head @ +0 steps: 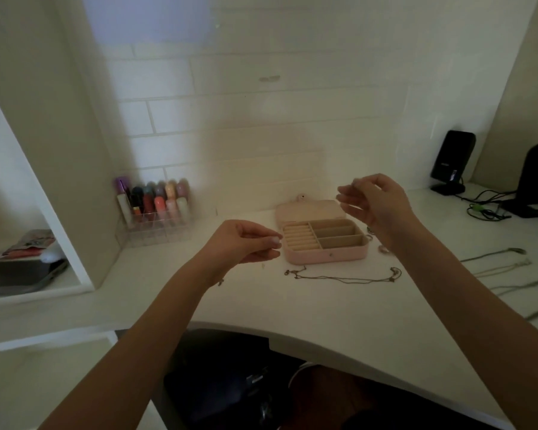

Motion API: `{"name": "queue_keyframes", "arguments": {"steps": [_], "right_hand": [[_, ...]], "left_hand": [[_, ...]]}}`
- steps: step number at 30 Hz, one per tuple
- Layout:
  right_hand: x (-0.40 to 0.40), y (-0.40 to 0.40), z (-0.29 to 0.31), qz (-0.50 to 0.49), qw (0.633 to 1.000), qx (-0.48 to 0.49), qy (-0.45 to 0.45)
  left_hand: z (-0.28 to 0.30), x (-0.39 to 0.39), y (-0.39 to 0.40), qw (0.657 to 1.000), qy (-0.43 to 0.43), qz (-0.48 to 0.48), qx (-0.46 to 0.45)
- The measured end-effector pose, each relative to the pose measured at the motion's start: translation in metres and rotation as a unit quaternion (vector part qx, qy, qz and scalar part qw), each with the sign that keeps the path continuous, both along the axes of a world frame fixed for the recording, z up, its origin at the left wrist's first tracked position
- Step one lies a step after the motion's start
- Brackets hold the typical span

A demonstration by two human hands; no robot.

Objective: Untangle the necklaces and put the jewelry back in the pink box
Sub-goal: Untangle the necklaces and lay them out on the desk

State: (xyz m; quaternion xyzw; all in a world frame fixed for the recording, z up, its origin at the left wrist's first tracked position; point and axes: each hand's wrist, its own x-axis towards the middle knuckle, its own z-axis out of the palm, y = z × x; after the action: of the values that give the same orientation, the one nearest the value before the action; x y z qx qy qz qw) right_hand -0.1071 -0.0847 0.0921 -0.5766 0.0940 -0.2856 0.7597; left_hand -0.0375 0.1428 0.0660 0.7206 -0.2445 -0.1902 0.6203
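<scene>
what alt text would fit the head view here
A person's left hand and right hand are raised, fingertips pinched, over a white desk. An open pink box sits between them, and a thin necklace lies in front of it.

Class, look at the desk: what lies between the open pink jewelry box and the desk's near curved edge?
In the head view, a thin dark chain necklace lies on the white desk just before the pink jewelry box; otherwise bare.
</scene>
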Motion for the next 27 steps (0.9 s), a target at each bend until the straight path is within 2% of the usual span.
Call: {"name": "queue_keyframes", "arguments": {"steps": [2, 5, 8, 10, 14, 19, 22, 24, 27], "right_hand": [[-0.011, -0.008, -0.011, -0.013, 0.999, -0.032, 0.018], [-0.034, -0.024, -0.024, -0.045, 0.985, -0.149, 0.080], [-0.058, -0.037, -0.038, -0.056, 0.964, -0.214, 0.147], [-0.071, -0.043, -0.051, -0.088, 0.933, -0.283, 0.204], [-0.089, -0.049, -0.069, -0.141, 0.835, -0.439, 0.300], [-0.092, -0.049, -0.081, -0.171, 0.789, -0.494, 0.324], [-0.091, -0.047, -0.080, -0.174, 0.744, -0.534, 0.361], [-0.090, -0.045, -0.079, -0.190, 0.720, -0.559, 0.365], [-0.083, -0.030, -0.070, -0.220, 0.729, -0.567, 0.313]], "left_hand": [[-0.003, -0.004, -0.001, 0.999, -0.010, -0.009, 0.036], [-0.010, -0.011, -0.002, 0.993, -0.045, -0.023, 0.105], [-0.021, -0.019, -0.009, 0.989, -0.079, -0.020, 0.122], [-0.031, -0.024, -0.017, 0.985, -0.117, -0.010, 0.123], [-0.049, -0.031, -0.030, 0.956, -0.240, -0.005, 0.168], [-0.064, -0.029, -0.036, 0.928, -0.308, -0.028, 0.211], [-0.065, -0.028, -0.032, 0.909, -0.350, -0.048, 0.220], [-0.062, -0.025, -0.020, 0.908, -0.370, -0.019, 0.199], [-0.057, -0.005, 0.014, 0.889, -0.401, 0.080, 0.208]]}}
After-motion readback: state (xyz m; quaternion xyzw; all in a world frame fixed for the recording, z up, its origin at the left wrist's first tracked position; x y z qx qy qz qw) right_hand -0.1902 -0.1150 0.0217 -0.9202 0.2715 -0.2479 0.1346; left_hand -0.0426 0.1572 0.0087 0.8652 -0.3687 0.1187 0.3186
